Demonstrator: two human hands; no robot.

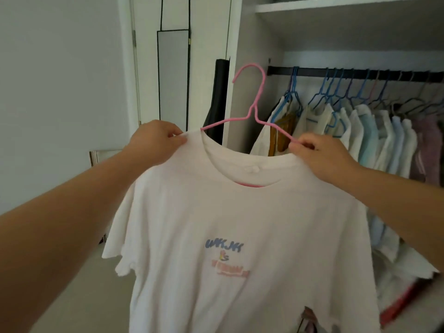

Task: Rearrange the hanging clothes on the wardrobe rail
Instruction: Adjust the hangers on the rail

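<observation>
Two outstretched arms hold a white printed T-shirt up before an open wardrobe. The left hand pinches the shirt's shoulder seam over a pink wire hanger; the right hand pinches the hanger's bare arm at the neckline. The black rail of hung clothes lies beyond, to the right.

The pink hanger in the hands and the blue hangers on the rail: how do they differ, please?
The pink hanger is off the rail, held up by both hands; the blue hangers hook over it. The pink hanger carries a white T-shirt facing the camera; the blue hangers' shirts hang edge-on. Both look like thin wire.
</observation>
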